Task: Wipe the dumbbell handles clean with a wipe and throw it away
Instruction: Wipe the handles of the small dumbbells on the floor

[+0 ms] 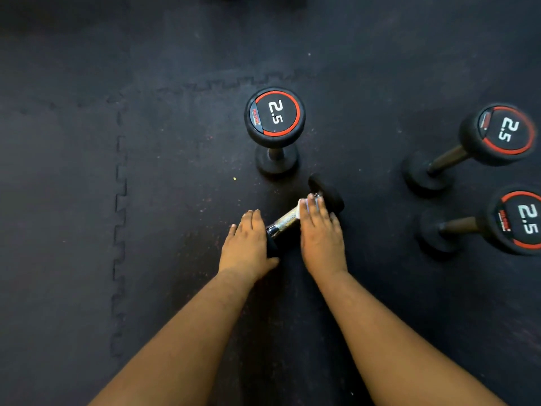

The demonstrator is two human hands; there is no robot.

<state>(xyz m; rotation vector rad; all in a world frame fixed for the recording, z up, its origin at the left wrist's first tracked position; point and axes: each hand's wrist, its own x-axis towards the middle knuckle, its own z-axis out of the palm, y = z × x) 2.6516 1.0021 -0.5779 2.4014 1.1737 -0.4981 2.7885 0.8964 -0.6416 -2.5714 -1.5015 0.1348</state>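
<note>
A small black dumbbell with a knurled metal handle lies on its side on the dark floor mat. My left hand holds its near black end, with the thumb tucked under. My right hand lies over the far part of the handle, pressing a white wipe against the metal. Only a small edge of the wipe shows at my fingertips. The far end of the dumbbell sticks out beyond my right hand.
Three more 2.5 dumbbells stand on end: one just beyond my hands, two at the right. The floor is black interlocking rubber mat. No bin is in view.
</note>
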